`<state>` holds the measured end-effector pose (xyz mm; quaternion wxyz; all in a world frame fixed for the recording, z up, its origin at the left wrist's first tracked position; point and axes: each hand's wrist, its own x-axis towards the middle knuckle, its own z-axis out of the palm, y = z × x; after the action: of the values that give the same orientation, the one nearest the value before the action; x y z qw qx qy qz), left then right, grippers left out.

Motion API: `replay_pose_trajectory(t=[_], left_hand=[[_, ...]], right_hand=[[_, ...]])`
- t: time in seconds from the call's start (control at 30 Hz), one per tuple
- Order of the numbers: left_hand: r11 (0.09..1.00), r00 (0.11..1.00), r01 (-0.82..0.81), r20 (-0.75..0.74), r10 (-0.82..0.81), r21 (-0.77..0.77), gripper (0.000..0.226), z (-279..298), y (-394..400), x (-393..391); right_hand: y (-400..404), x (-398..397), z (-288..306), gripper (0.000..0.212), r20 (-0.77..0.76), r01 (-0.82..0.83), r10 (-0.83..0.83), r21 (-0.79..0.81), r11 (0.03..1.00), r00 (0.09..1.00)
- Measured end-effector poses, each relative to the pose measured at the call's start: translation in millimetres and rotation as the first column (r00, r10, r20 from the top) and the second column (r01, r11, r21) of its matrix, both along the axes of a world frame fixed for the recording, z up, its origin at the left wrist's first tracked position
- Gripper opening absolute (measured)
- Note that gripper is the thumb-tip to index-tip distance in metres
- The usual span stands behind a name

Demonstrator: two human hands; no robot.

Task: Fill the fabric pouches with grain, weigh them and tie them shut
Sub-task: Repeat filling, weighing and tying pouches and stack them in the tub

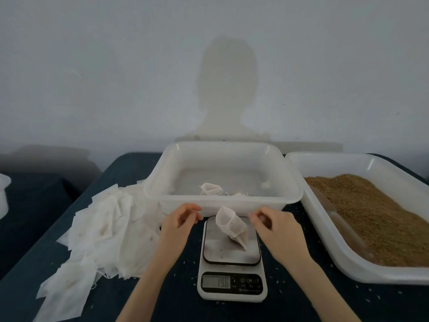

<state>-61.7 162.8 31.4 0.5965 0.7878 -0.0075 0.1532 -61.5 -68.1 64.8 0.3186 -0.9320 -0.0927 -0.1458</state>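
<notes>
The weighing step is in hand. A filled pouch (232, 226) sits on the scale (231, 259), leaning with its open mouth up and toward the far bin (222, 173), and the display shows a reading too blurred to be sure of.

The left hand (180, 223) hovers just left of the pouch and the right hand (269, 223) just right of it, neither touching the fabric. Each grip is curled, thumb meeting fingertips as if pinching something thin. That may be the drawstring ends, but no string shows, so I cannot tell whether either hand holds anything.

If the weight is right, the next move is probably to draw the mouth closed and knot it, without spilling. The tied pouch would likely then go into the far bin, where another pouch (210, 189) lies.

Empty pouches (99, 228) are heaped on the counter (120, 298) to the left, and the grain tray (371, 217) stands to the right.
</notes>
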Motion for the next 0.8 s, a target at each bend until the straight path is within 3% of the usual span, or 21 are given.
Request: replay_pose_trajectory(t=[0.13, 0.23, 0.37, 0.43, 0.5, 0.6, 0.73, 0.8], left_hand=[[0.998, 1.0, 0.016, 0.008, -0.017, 0.063, 0.024, 0.9, -11.7, 0.0], [0.992, 0.997, 0.066, 0.043, -0.071, 0.111, 0.026, 2.9, -19.7, -3.0], [0.977, 0.986, 0.148, 0.049, -0.158, 0.156, 0.031, 7.3, -28.8, -7.1], [0.97, 0.983, 0.168, 0.042, -0.178, 0.176, 0.037, 9.0, -32.6, -7.1], [0.962, 0.979, 0.192, 0.037, -0.202, 0.192, 0.054, 9.6, -37.7, -6.6], [0.947, 0.96, 0.279, -0.008, -0.281, 0.162, 0.081, 15.8, -53.0, -5.0], [0.916, 0.951, 0.301, -0.012, -0.309, 0.265, 0.077, 17.2, -82.2, 3.3], [0.927, 0.958, 0.288, -0.061, -0.282, 0.239, 0.057, 17.7, -95.4, 6.9]], right_hand=[[36.3, 4.1, 15.9, 0.041, 0.051, 0.07, -0.061, -0.217, 0.974, 0.997], [48.5, 11.4, 20.4, 0.032, 0.036, 0.087, -0.079, -0.399, 0.913, 0.996], [45.3, 19.3, 22.2, 0.019, -0.037, 0.069, -0.1, -0.495, 0.866, 0.994], [39.8, 22.1, 24.7, 0.02, -0.125, -0.007, -0.048, -0.406, 0.914, 0.991], [33.2, 23.7, 30.1, 0.025, -0.195, -0.086, 0.047, -0.199, 0.976, 0.98], [24.2, 24.1, 41.9, 0.027, -0.185, -0.2, 0.207, 0.055, 0.978, 0.961], [10.9, 17.6, 59.6, 0.029, -0.184, -0.311, 0.353, 0.222, 0.924, 0.917], [1.2, 14.7, 67.5, 0.031, -0.188, -0.314, 0.389, 0.332, 0.889, 0.902]])
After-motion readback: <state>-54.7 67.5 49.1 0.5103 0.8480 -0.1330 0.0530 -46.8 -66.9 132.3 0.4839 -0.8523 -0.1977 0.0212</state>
